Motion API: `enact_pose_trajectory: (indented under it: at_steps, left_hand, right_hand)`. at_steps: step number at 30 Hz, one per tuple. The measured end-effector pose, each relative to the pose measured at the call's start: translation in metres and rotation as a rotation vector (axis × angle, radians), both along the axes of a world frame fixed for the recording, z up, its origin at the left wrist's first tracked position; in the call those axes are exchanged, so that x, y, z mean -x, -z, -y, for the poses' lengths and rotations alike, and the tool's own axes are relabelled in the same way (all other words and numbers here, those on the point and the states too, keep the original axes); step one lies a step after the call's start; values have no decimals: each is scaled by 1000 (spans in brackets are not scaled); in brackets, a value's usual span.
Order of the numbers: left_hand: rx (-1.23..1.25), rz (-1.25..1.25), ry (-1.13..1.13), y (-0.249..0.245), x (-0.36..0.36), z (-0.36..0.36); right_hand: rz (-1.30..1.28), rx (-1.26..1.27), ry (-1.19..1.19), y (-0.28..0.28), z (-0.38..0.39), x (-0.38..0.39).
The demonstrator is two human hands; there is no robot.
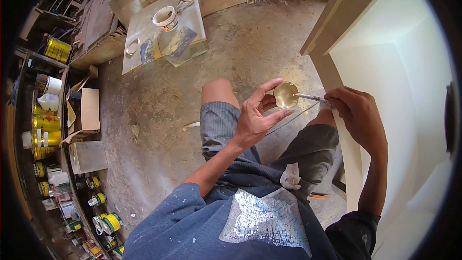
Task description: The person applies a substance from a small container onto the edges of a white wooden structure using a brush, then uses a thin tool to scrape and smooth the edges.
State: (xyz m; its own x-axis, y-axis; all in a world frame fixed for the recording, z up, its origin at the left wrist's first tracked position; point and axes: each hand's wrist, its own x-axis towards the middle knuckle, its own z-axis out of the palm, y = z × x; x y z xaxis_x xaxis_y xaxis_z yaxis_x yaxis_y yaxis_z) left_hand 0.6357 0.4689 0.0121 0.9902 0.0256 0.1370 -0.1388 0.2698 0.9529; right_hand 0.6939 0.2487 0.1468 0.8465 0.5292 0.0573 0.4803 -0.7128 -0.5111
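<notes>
Between the thumb and fingers of my left hand (256, 118) is a small round cup (283, 97) with a pale gold inside, its open mouth facing up toward me. My right hand (358, 115) pinches a thin paintbrush (310, 97) near its handle end. The brush points left, and its tip reaches into the cup. Whether there is liquid in the cup is hard to tell. Both hands are above my knees, with the right one in front of a white-painted cabinet (370, 70).
Ahead on the concrete floor (154, 101), a low board (195, 17) carries a white tub (165, 18) and sanding sheets (179, 41). Shelves along the left hold several paint cans (46, 130). A cardboard box (90, 108) stands beside them. A crumpled tissue (290, 176) lies on my lap.
</notes>
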Motion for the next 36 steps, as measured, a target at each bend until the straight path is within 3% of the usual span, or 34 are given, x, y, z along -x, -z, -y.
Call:
enact_pose_trajectory:
  at_steps: [10,25,31,36]
  left_hand:
    - [-3,-10,-1,-1,2,0]
    - [35,-98,35,1,4,2]
    - [79,-68,29,4,-1,-1]
    - [67,-60,-4,-1,0,-7]
  right_hand:
    - [-18,21,20,3,8,3]
    - [259,64,-43,9,30,7]
    - [237,-267,84,17,25,2]
    - [-52,-854,259,16,6,-12]
